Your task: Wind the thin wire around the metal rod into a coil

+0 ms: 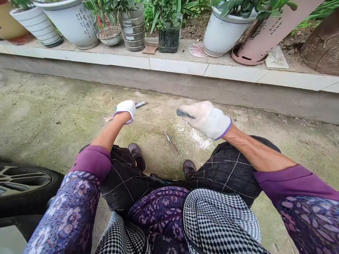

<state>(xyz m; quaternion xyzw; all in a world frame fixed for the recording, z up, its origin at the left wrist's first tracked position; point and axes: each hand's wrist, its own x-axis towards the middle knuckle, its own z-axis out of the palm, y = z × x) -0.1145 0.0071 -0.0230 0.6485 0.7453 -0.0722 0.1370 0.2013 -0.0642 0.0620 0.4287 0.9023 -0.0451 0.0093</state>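
Observation:
My left hand (127,108), in a white glove with a purple cuff edge, is closed around a thin tool. The tool's dark and silvery end (141,104) sticks out to the right, and a pale end (108,119) shows below left. My right hand (208,118), gloved the same way, grips a dark grey, blunt-ended object (184,113), mostly covered by the fingers and too blurred to name. The hands are apart, above the concrete. Between my feet and hands lies a slim tool (171,141) with a brown handle and whitish tip. White powder (200,137) is scattered below my right hand.
A low tiled ledge (177,66) runs across the front, bearing several potted plants, among them a white pot (225,33) and a pink pot (265,38). A car wheel (25,181) stands close on my left. My shoes (189,168) rest on mossy concrete (66,106).

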